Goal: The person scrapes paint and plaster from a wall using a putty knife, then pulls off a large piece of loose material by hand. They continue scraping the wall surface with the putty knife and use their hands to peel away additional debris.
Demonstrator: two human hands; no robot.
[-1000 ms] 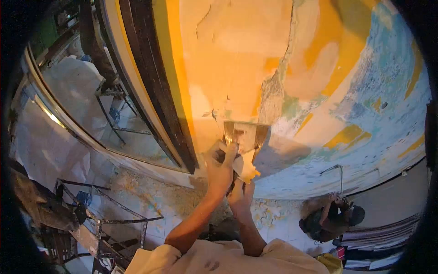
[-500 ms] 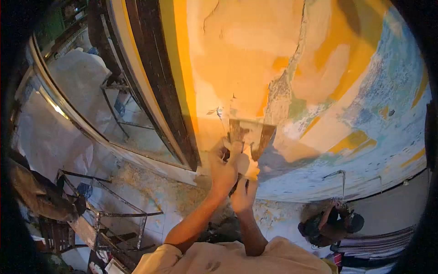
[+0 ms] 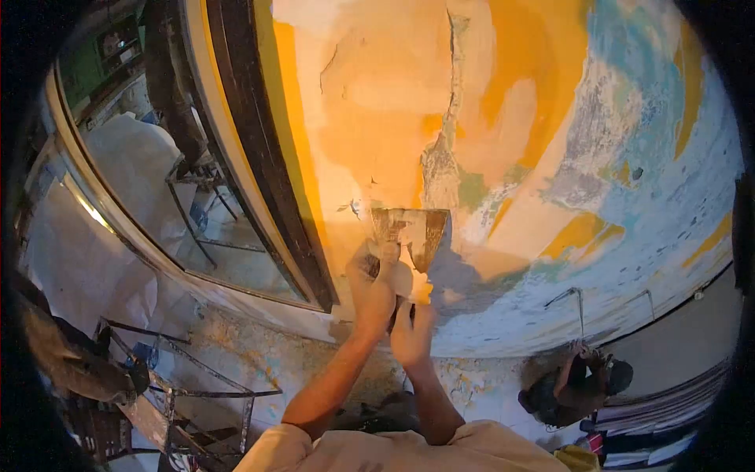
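Observation:
A wide putty knife [image 3: 434, 230] lies in front of the wall, its flat brown blade smeared with pale filler. Below the blade, my right hand [image 3: 413, 334] is closed around the knife's dark handle. My left hand [image 3: 371, 287] is closed beside the blade, thumb over its lower left part; a dark bit shows among its fingers, but I cannot tell what it is. A thick pale lump of filler [image 3: 421, 289] hangs on the lower blade between the hands. Right above the blade, the wall [image 3: 385, 149] has patched, cracked plaster with a rough gap [image 3: 439, 169].
On the left, a dark wooden frame [image 3: 271, 141] edges an opening or mirror. A metal frame stand [image 3: 208, 391] stands on the stained floor at lower left. Another person [image 3: 562, 389] is low at the wall on the right, near a pile of folded cloth [image 3: 661, 417].
The wall has shifted left in view as my head turned. Both hands and the putty knife have moved slightly left, still together.

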